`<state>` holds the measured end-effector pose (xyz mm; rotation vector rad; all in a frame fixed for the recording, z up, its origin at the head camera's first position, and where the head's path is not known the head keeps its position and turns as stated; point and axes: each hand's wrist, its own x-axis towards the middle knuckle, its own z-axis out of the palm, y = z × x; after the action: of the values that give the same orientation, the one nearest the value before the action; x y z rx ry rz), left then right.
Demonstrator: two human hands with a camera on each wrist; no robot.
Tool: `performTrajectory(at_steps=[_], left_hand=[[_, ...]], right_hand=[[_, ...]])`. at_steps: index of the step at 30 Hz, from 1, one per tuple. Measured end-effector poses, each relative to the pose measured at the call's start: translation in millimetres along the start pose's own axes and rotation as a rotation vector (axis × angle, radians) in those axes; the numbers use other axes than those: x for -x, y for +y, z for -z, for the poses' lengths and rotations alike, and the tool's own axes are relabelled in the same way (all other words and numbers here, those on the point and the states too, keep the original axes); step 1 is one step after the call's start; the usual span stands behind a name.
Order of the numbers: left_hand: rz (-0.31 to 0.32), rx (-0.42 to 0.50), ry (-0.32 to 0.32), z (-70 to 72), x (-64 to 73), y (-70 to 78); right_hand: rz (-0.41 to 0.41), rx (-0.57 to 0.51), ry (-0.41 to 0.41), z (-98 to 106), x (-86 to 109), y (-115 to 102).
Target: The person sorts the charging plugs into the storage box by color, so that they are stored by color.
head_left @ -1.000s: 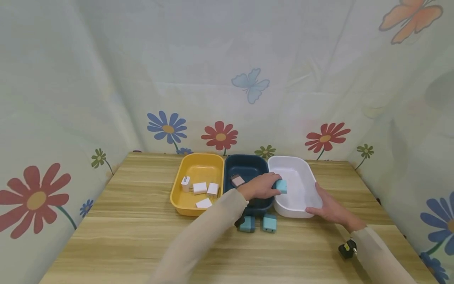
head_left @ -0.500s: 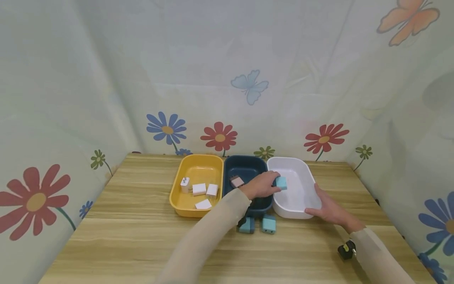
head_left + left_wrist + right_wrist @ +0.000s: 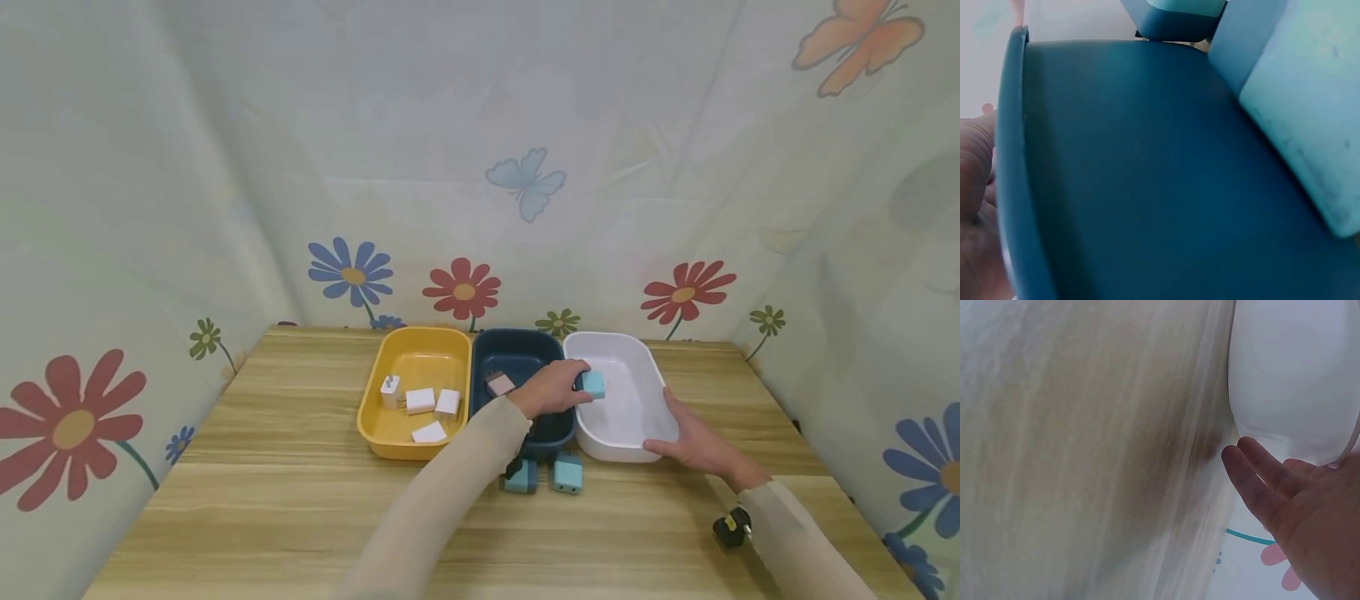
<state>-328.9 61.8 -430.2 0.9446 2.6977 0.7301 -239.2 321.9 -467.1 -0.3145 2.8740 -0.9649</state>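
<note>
In the head view my left hand (image 3: 551, 389) reaches over the dark blue bin (image 3: 517, 340). Its thumb and fingers pinch a light teal charger plug (image 3: 593, 384) above the left side of the white bin (image 3: 611, 346). In the left wrist view a blue bin wall (image 3: 1129, 156) hides most of that hand. My right hand (image 3: 693, 437) rests against the front right corner of the white bin; the right wrist view shows straight fingers (image 3: 1254, 487) along its outer wall. Two more teal charger plugs, one (image 3: 567, 474) and another (image 3: 521, 477), lie before the blue bin.
At the left stands a yellow bin (image 3: 416, 337) with several white charger plugs, such as one upright plug (image 3: 391, 391). A pinkish plug (image 3: 499, 383) lies in the blue bin. All three bins stand side by side on the wooden table (image 3: 300, 467), before a flowered cloth (image 3: 405, 192).
The whole scene shifts slightly in the head view. My left hand stays over the bins with the teal plug, and my right hand keeps its place at the white bin.
</note>
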Motion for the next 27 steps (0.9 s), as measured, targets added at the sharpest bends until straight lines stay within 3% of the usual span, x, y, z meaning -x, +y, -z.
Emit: performTrajectory(at_steps=[15, 27], left_hand=[[0.034, 0.034, 0.042, -2.1, 1.5, -1.5], [0.015, 0.106, 0.086, -4.0, 0.3, -9.0]], right_hand=[[0.011, -0.002, 0.006, 0.0, 0.5, -2.2], [0.001, 0.027, 0.007, -0.3, 1.4, -3.2]])
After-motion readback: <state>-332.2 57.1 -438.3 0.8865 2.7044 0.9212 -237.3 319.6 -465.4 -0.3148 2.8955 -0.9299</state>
